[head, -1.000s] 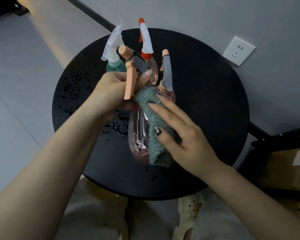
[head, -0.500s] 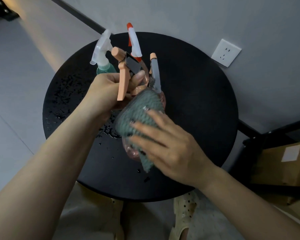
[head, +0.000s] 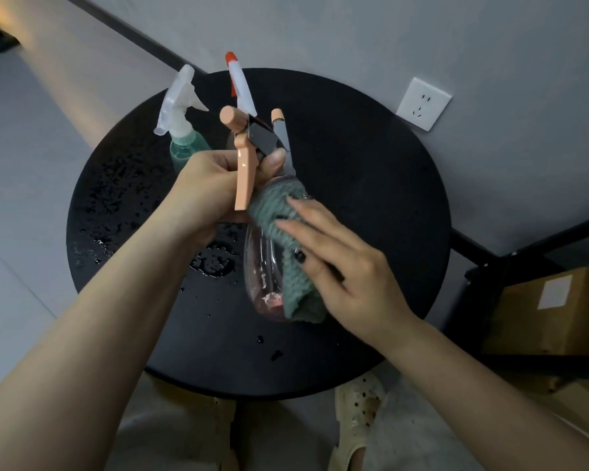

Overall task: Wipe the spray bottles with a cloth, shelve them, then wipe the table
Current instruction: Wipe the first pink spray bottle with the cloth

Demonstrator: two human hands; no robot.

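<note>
Wet pink spray bottle (head: 264,266) could slip.
My left hand (head: 206,185) grips its neck (trigger close); flat right hand (head: 340,263) presses the green cloth (head: 286,246).

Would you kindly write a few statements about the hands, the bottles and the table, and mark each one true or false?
1. The left hand grips the pink spray bottle near its peach trigger. True.
2. The right hand presses a green cloth against that bottle. True.
3. The cloth is lying flat on the table. False: it is wrapped against the held bottle, above the black round table.
4. The tabletop is completely dry. False: water droplets show on its left part.
5. A green spray bottle stands on the table beyond the left hand. True.
6. The wall socket has a plug in it. False: the wall socket is empty.
</note>
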